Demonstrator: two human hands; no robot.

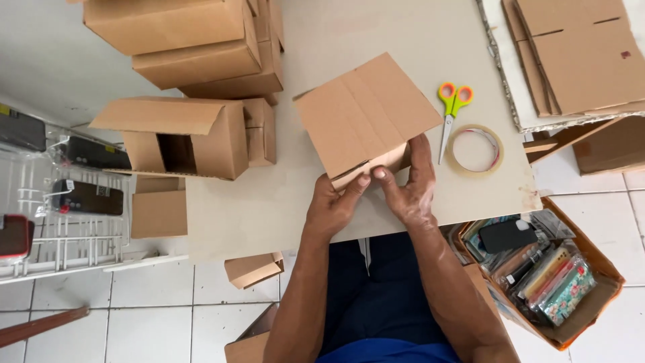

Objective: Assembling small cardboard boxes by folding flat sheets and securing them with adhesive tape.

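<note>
Both hands, left (334, 205) and right (411, 185), pinching the near edge of a flattened cardboard box (365, 114) on the table (269, 202). Long axis angled away toward the upper right, beside orange-handled scissors (451, 111) and tape roll (476, 149).

free: bare table (269, 202) left of hands | blocked left: open box (181, 138) | blocked right: scissors (451, 111), tape roll (476, 149) | blocked far-left: box stack (195, 44)

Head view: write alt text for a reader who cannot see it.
Two hands, left hand and right hand, grip the near edge of a flat cardboard box on a pale table. Orange-handled scissors and a tape roll lie to its right, assembled boxes to its left.
</note>
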